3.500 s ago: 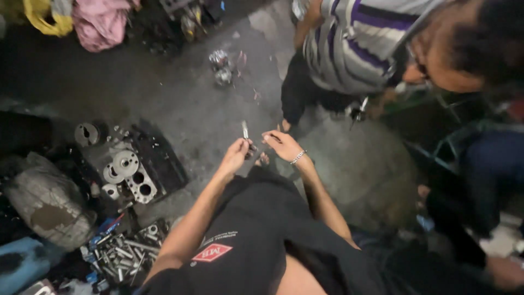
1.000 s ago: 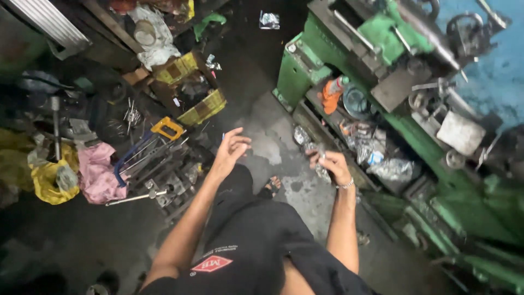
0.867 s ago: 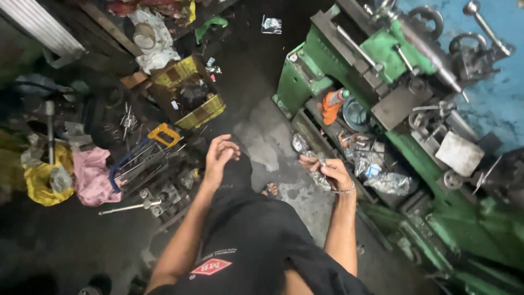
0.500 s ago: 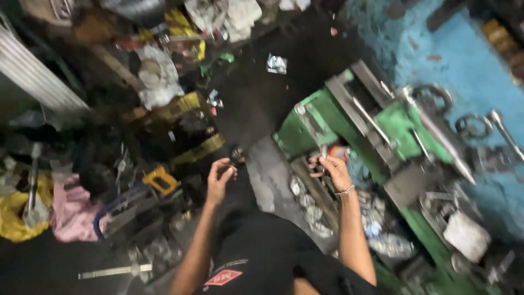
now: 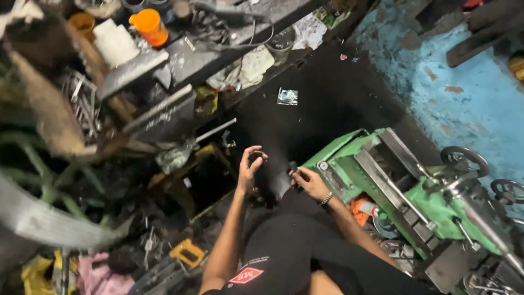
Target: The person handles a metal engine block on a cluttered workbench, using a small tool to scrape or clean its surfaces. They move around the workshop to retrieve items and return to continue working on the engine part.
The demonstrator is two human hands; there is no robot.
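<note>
My left hand (image 5: pixel 251 164) is raised in front of me with its fingers curled and apart, holding nothing that I can see. My right hand (image 5: pixel 308 181) is closed around a small dark metal part (image 5: pixel 293 166), whose end sticks up above the fingers. A metal bracelet (image 5: pixel 326 198) sits on my right wrist. Both hands hover over the dark floor beside the left end of a green lathe (image 5: pixel 415 196).
A cluttered workbench (image 5: pixel 218 49) with an orange cup (image 5: pixel 148 26), wires and rags runs along the top. Metal bars and tools crowd the left, with a yellow tool (image 5: pixel 186 253) at the lower left. A blue wall (image 5: pixel 469 104) stands at the right.
The view has swung from a crouching person and engine parts to the lathe and bench. My hands stay raised, the right one still holding the small part; the left hand's fingers have curled.
</note>
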